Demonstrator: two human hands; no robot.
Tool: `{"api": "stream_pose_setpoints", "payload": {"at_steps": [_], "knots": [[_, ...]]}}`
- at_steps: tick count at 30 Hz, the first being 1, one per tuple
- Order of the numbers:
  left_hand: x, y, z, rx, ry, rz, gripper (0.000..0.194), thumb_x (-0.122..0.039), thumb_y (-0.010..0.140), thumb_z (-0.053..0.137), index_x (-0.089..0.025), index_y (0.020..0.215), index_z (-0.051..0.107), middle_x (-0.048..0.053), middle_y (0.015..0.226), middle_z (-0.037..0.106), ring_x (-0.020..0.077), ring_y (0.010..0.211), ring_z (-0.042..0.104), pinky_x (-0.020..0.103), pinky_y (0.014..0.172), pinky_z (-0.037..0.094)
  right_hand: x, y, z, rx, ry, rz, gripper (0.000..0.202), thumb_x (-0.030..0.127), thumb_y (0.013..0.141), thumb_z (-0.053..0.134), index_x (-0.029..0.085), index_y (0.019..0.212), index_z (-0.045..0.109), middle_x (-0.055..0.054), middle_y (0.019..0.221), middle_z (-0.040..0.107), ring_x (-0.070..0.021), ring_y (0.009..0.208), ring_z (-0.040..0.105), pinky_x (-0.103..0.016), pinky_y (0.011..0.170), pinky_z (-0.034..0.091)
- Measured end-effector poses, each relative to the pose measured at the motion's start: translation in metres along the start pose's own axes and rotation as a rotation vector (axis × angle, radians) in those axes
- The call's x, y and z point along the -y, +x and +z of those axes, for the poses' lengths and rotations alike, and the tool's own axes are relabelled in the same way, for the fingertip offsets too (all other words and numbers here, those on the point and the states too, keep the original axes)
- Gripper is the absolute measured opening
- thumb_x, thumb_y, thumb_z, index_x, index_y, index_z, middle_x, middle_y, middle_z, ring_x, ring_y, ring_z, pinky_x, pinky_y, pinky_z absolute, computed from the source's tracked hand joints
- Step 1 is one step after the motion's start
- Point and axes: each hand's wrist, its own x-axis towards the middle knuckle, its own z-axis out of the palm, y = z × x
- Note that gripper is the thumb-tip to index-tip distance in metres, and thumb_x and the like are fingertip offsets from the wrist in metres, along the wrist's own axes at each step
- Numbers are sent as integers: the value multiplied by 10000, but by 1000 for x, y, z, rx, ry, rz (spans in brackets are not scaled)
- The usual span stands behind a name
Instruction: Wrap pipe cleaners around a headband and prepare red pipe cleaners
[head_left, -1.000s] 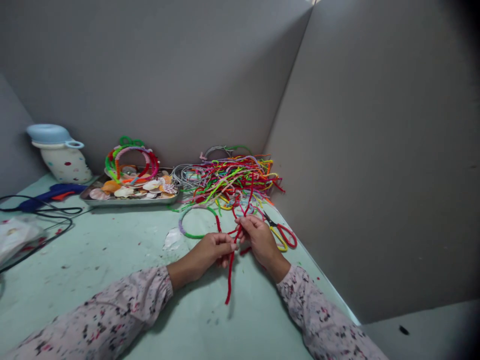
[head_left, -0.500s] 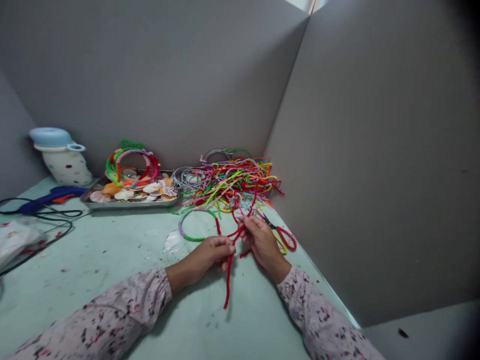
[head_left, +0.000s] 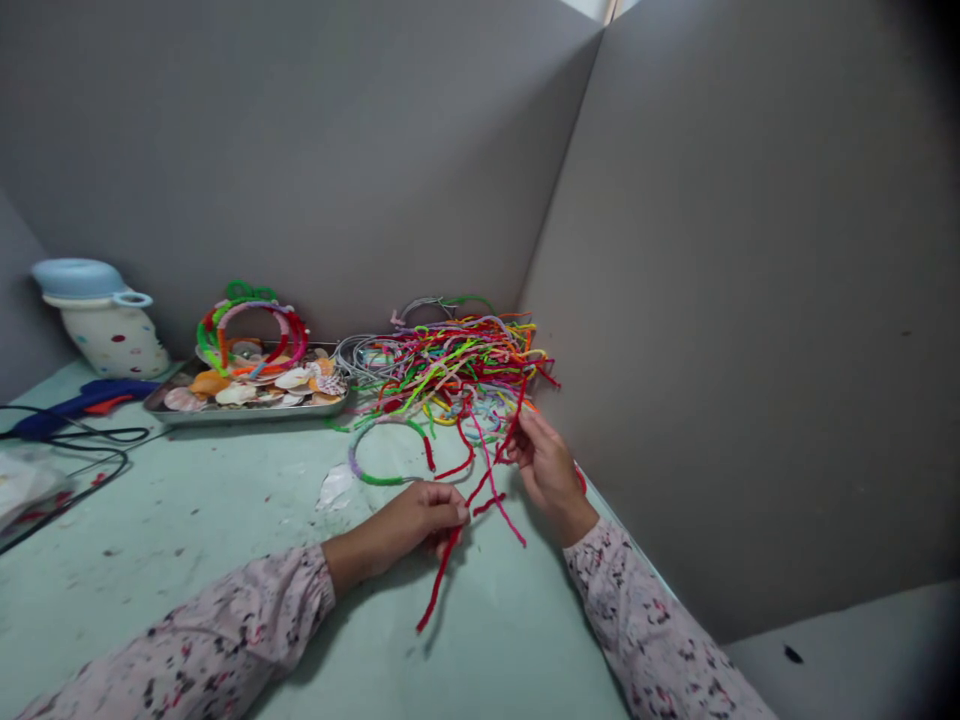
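A red pipe cleaner [head_left: 437, 590] runs slantwise between my hands, its lower end hanging free over the table. My left hand [head_left: 427, 515] pinches it near the middle. Higher up and to the right, my right hand [head_left: 544, 455] is closed on its upper part, and a red tip sticks out above the fingers. Behind my left hand lies a ring wrapped in green and purple pipe cleaner [head_left: 382, 480], with a short red section at its right side. A pink pipe cleaner [head_left: 512, 522] and a short red piece [head_left: 489, 504] lie between the hands.
A heap of coloured pipe cleaners [head_left: 465, 360] fills the back corner. Left of it, a metal tray [head_left: 255, 415] holds shells and wrapped rings [head_left: 292, 325]. A bottle [head_left: 112, 335], a blue tool [head_left: 82, 400] and a black cable [head_left: 112, 450] are at the left. Scissors are mostly hidden behind my right hand.
My right hand has moved right and slightly up, away from my left hand, along the red pipe cleaner. The pink pipe cleaner now shows between the hands. The view has shifted slightly.
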Motion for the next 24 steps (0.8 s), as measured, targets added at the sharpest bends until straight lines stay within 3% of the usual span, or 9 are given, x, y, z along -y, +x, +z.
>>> {"api": "stream_pose_setpoints", "payload": {"at_steps": [11, 20, 24], "knots": [[-7, -4, 3, 8, 0, -9, 288, -407, 735, 646, -148, 689, 529, -21, 573, 525, 58, 459, 368, 209, 464, 226, 1, 2, -2, -58, -14, -33, 236, 402, 745, 690, 203, 718, 567, 48, 601, 536, -92, 505, 460, -210, 469, 371], [-8, -6, 4, 37, 65, 5, 201, -334, 736, 578, -154, 670, 515, -22, 552, 523, 78, 487, 380, 219, 493, 247, 10, 6, -6, -57, 10, -24, 258, 414, 739, 717, 203, 883, 677, 23, 714, 613, -78, 546, 500, -189, 446, 355], [-9, -6, 5, 40, 61, -5, 222, -353, 735, 589, -156, 668, 513, -22, 555, 529, 78, 488, 380, 220, 495, 248, 12, 10, -12, -117, 37, -57, 223, 377, 708, 757, 197, 824, 692, 32, 652, 594, -67, 509, 472, -175, 415, 336]]}}
